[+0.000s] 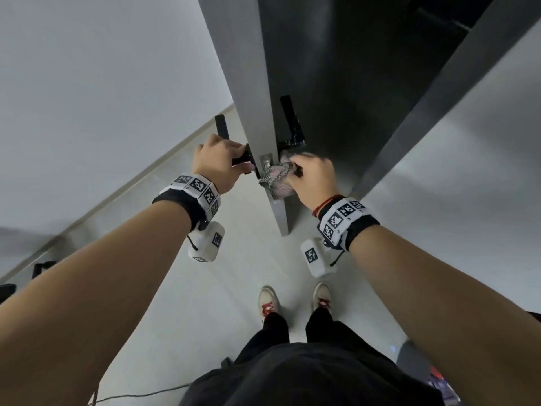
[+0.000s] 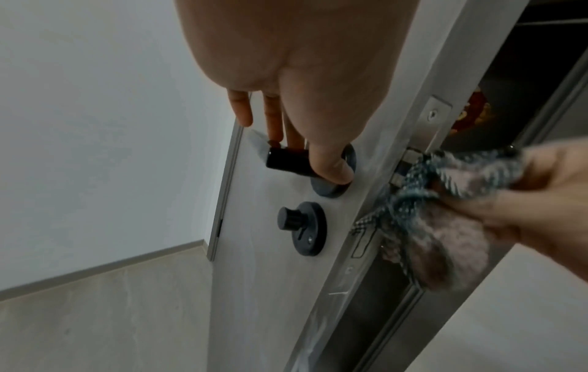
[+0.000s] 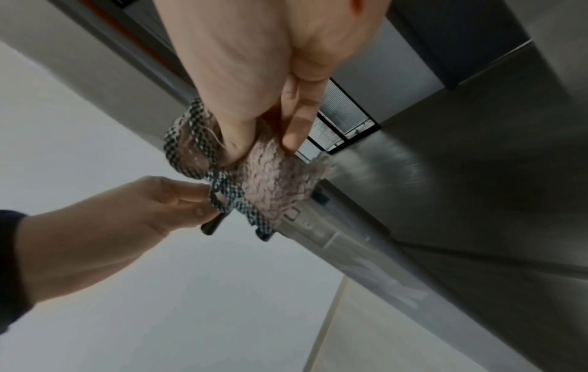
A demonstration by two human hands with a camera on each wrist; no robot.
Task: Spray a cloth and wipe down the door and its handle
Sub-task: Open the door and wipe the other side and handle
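standing edge-on up the middle of the head view, the door (image 1: 257,83) with its narrow grey edge facing the camera, best kept still while the edge gets wiped. on its left face, a black lever handle (image 2: 286,163), grasped by the left hand (image 1: 218,162) with fingers curled over the bar and thumb by the round rose; good to keep that hold firm so the door does not swing away under pressure. a second black handle (image 1: 289,121) on the dark right face, above centre, not touched now. below the left handle in the left wrist view, a round thumb-turn lock (image 2: 302,227), likely worth a pass later. at the door edge, centre of the head view, the steel latch plate (image 2: 435,118), with the pink cloth (image 1: 281,177) bunched against it. right hand (image 1: 314,175) clenched around the cloth, fingers and thumb pinching it, checked trim hanging loose at the lower left of the bundle. better to flatten the cloth against the plate, run along the edge top to bottom, and keep the loose trim clear of the latch so nothing snags. no spray bottle in view.
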